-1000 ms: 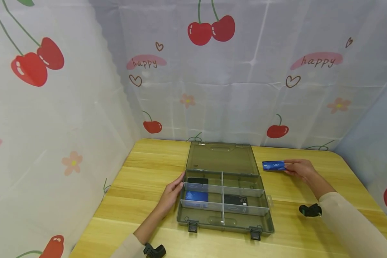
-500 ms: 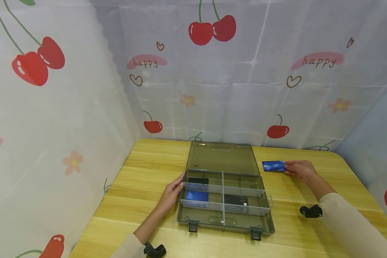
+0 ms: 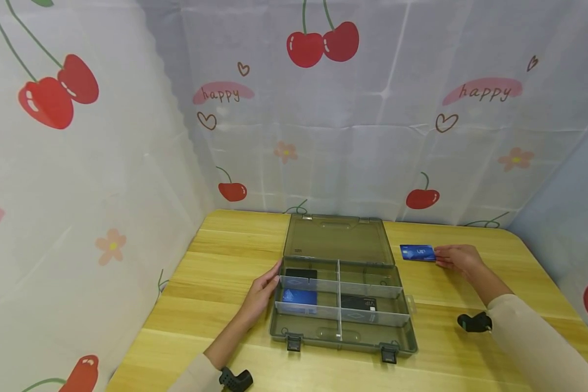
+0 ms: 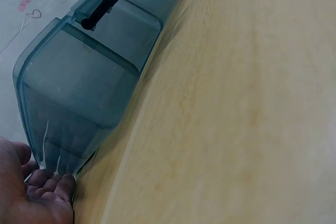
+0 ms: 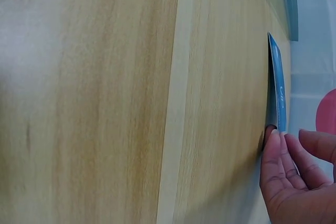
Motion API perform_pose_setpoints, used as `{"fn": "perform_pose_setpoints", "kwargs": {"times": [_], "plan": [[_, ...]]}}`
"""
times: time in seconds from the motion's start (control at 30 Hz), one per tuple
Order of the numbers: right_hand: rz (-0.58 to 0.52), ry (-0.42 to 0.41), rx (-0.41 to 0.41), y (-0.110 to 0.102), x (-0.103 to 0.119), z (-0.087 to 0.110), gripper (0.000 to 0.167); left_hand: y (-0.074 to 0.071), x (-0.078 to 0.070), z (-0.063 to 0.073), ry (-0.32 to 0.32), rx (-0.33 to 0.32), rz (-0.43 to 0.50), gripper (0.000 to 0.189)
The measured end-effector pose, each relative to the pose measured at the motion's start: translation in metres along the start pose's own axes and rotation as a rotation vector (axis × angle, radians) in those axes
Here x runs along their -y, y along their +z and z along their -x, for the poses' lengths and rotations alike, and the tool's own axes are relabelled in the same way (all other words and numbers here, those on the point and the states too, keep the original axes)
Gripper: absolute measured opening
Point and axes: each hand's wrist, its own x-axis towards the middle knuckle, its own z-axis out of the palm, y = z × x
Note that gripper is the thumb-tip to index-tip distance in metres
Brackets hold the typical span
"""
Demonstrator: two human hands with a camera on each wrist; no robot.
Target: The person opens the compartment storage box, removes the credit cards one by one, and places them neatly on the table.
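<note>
A blue VIP card (image 3: 418,252) is at the right of the box, its outer end held at the fingertips of my right hand (image 3: 459,257). In the right wrist view the card (image 5: 279,87) leans with a dark gap under it, and one fingertip shows behind its edge. My left hand (image 3: 261,291) rests against the left side of an opened, smoky plastic divided box (image 3: 318,344). In the left wrist view its fingers (image 4: 65,186) touch the box's lower corner. Inside lie a black card (image 3: 301,274), another blue card (image 3: 299,296) and a black VIP card (image 3: 361,302).
The box's lid (image 3: 338,238) lies folded back toward the patterned curtain (image 3: 353,158). Two dark latches (image 3: 389,354) hang at the box's front. Wooden table (image 3: 215,261) surface runs along both sides, and curtains also close off the left and right.
My right hand has shifted slightly to the right with the blue VIP card, whose face has turned to show more fully. The left hand and the box stay where they were.
</note>
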Motion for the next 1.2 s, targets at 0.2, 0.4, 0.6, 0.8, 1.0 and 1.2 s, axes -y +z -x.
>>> {"fn": "perform_pose_setpoints", "kwargs": {"times": [0.2, 0.4, 0.6, 0.8, 1.0, 1.2], "plan": [[0.032, 0.022, -0.021, -0.002, 0.0, 0.001, 0.05, 0.0, 0.001, 0.0, 0.006, 0.003, 0.008, 0.049], [0.045, 0.016, -0.046, -0.001, 0.004, 0.006, 0.05, 0.0, 0.001, -0.001, 0.003, 0.003, 0.01, 0.049], [0.036, -0.065, -0.009, 0.0, 0.011, 0.011, 0.044, 0.0, 0.0, 0.0, -0.008, -0.001, 0.007, 0.049], [0.125, -0.174, 0.066, 0.01, 0.024, 0.028, 0.052, 0.001, -0.001, 0.001, -0.01, -0.007, 0.017, 0.049], [0.177, -0.245, 0.137, 0.023, 0.041, 0.051, 0.052, 0.001, 0.0, 0.001, -0.013, -0.009, 0.017, 0.049], [0.163, -0.254, 0.196, 0.036, 0.053, 0.074, 0.048, 0.001, -0.001, -0.001, -0.013, -0.012, 0.009, 0.048]]}}
